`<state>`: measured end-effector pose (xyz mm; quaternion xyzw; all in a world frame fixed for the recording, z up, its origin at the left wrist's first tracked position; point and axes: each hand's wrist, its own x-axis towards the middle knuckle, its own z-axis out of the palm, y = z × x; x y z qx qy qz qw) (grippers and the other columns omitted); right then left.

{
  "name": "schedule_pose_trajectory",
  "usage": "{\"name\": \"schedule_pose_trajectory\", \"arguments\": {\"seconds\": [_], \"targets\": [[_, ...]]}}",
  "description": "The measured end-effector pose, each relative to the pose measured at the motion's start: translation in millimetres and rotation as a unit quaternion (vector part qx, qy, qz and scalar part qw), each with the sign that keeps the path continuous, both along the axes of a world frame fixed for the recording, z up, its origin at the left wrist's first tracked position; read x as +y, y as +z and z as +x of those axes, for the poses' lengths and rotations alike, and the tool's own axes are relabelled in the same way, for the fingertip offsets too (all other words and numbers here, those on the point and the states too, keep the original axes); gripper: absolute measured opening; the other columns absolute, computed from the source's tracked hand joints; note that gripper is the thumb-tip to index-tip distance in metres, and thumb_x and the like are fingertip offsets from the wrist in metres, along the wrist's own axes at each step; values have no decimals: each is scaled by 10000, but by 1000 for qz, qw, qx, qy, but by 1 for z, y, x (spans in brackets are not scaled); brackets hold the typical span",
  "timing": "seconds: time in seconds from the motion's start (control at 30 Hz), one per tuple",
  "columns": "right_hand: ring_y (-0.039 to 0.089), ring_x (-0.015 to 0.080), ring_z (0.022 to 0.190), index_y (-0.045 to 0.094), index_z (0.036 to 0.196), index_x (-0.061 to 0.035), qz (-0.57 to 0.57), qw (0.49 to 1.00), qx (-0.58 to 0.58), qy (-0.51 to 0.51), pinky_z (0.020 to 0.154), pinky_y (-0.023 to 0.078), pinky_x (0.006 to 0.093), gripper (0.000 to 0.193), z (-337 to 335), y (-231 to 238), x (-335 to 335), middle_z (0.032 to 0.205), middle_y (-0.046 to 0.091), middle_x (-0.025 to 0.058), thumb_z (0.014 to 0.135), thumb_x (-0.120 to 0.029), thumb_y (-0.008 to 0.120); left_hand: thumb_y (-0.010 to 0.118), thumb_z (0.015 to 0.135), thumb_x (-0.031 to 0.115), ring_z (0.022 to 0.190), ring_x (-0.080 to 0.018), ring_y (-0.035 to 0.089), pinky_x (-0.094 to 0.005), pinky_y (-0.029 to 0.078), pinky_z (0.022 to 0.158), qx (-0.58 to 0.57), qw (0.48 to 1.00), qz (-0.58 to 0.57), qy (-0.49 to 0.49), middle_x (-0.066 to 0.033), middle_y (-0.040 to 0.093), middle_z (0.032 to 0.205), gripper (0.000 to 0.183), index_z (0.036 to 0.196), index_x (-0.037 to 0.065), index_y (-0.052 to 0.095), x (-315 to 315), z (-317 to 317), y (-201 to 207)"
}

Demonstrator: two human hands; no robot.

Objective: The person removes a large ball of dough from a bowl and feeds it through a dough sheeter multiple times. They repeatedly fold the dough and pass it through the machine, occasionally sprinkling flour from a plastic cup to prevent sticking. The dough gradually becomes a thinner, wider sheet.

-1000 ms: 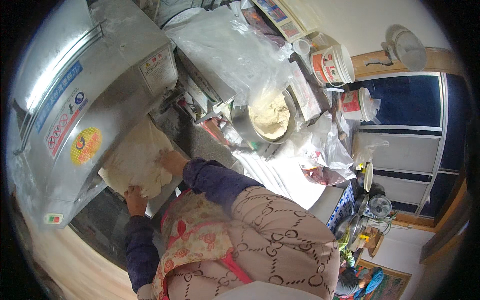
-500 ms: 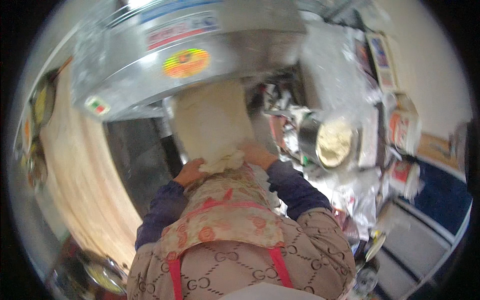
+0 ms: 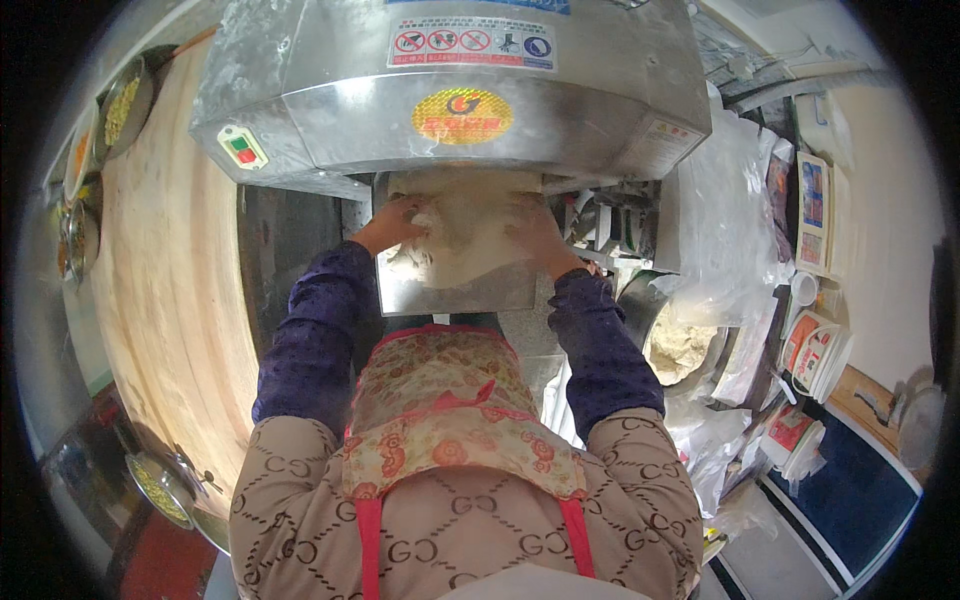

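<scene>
A pale sheet of dough [image 3: 468, 235] lies on the bare metal tray [image 3: 470, 300] below the front of a steel dough-rolling machine [image 3: 350, 130]. At the dough's left edge my left hand [image 3: 393, 224] is closed, its fingers curled on the sheet. My right hand [image 3: 538, 232] grips the opposite edge; its fingertips are blurred against the dough. The far end of the sheet disappears beneath the machine's housing.
A long wooden board [image 3: 165, 230] runs along the left. To the right, a metal pot [image 3: 640, 305] holds pale dough or flour [image 3: 680, 342], partly under plastic sheeting [image 3: 730, 240]. Tubs [image 3: 818, 350] stand farther right. A red-and-green switch [image 3: 243, 148] sits on the machine.
Both hands have moved away from my body toward the machine, taking the bunched near end of the dough with them. The tray's near part now shows. My view has shifted and steadied.
</scene>
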<state>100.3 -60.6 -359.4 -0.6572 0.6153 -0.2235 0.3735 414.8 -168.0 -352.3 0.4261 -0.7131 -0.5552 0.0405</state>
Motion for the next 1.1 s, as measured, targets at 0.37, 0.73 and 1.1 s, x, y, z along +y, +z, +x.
{"name": "schedule_pose_trajectory", "arguments": {"seconds": [0.37,0.73,1.1], "targets": [[330,408,1394,451,1403,-41,-88,944,309,79,1134,305,512,618,-24,-12,82,1501,346,246,835,-230,604,843,688,190,1390,-402,331,-454,322,1138,-148,970,-193,9,-219,386,1465,835,1412,72,443,106,59,9],[299,429,1414,585,1202,-62,-70,957,244,140,1146,287,526,454,-21,-25,32,1494,352,257,780,-207,667,706,750,194,1339,-436,353,-547,323,1088,-205,884,-391,-152,-253,401,1406,588,1318,187,555,96,11,-31],[574,347,1144,624,1178,-64,56,977,147,142,971,467,450,504,-15,-37,-8,1186,616,161,699,-191,713,796,688,244,1157,-357,571,-453,472,976,-57,985,-131,-96,-183,629,1180,451,1091,79,679,49,3,-10]]}}
